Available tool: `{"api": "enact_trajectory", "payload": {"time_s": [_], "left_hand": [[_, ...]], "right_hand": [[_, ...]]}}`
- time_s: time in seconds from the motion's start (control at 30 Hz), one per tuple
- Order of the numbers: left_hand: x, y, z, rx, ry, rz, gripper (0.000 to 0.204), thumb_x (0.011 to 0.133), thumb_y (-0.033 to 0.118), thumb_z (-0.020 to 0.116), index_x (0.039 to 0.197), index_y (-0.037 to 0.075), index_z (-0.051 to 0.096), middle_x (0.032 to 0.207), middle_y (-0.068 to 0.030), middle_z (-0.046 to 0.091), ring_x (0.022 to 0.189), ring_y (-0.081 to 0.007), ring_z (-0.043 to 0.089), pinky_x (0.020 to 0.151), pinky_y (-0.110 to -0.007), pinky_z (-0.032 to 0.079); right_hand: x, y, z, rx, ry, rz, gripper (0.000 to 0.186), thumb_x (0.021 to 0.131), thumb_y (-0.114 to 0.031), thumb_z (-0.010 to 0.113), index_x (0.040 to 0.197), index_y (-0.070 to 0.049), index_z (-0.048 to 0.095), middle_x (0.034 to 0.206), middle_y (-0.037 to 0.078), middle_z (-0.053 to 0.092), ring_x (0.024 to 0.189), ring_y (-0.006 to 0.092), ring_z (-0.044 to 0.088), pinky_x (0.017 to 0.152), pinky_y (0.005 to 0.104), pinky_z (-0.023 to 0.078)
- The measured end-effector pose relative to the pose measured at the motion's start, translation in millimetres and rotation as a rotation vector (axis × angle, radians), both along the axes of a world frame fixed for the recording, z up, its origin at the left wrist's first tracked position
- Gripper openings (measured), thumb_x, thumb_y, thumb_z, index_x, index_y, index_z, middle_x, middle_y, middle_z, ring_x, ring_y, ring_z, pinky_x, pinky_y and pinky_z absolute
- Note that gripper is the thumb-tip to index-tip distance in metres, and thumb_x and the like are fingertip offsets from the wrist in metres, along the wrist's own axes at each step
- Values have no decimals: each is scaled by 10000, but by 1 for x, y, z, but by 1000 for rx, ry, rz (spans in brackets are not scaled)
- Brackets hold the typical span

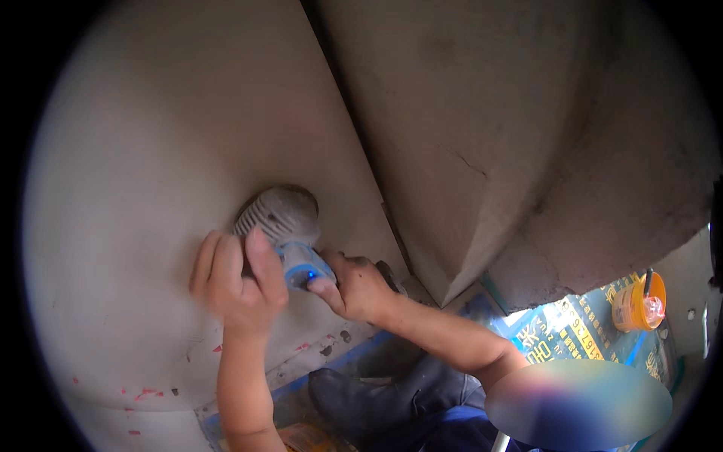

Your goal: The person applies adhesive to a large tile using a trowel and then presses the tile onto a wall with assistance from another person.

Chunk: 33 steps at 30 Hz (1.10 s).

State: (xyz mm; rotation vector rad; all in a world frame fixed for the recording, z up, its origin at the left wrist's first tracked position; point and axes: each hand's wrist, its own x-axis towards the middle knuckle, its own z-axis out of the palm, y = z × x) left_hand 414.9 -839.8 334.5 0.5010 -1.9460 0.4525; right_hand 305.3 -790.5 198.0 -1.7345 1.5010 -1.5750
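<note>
A dusty grey-and-blue handheld power tool [301, 260] is at the pale wall, its exact kind unclear. Its round, ribbed head [279, 215] is against the wall surface, and a small blue light glows on the body. My right hand [358, 286] is wrapped around the body from the right, with the thumb near the light. My left hand [241, 282] is raised just left of the tool, slightly blurred, with bent fingers standing apart. One of its fingers overlaps the ribbed head in view; whether it touches cannot be made out. The head's far side is hidden.
A dark gap separates the wall [151, 151] from a slanted grey panel [452, 135] on the right, which ends in a low corner. Below are a dark boot [354, 399], printed floor sheeting [580, 324] and a yellow bucket [640, 301]. Red marks and chips dot the lower wall.
</note>
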Motion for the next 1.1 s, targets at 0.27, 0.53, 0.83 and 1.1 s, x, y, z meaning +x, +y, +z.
{"api": "enact_trajectory", "payload": {"time_s": [0.27,0.53,0.83,1.1], "left_hand": [[2,4,9,-14,-49,12,276,857,75,575,619,20,446,572,-93,415,481,-265,393,442,-363,278],[-8,0,-10,-76,-15,86,264,821,64,607,617,21,445,587,-104,439,520,-281,438,478,-376,329],[-10,7,-38,22,135,91,277,838,69,527,592,15,412,560,-118,401,498,-293,381,459,-393,278],[-15,10,-28,-60,82,29,247,814,77,524,589,-12,470,538,-119,425,490,-248,370,445,-355,250]], "right_hand": [[0,0,13,-96,-43,-11,455,895,-447,547,1004,-7,579,756,213,614,699,416,612,614,459,499],[0,-5,-3,71,-75,28,519,914,-500,471,1081,-14,545,816,225,631,818,438,605,731,502,478],[-1,2,-29,-23,35,-38,500,881,-447,556,1066,18,564,803,235,626,758,405,629,670,463,511],[-2,2,-20,-50,-22,46,509,872,-411,593,1072,57,560,749,218,628,693,380,645,610,424,524]]}}
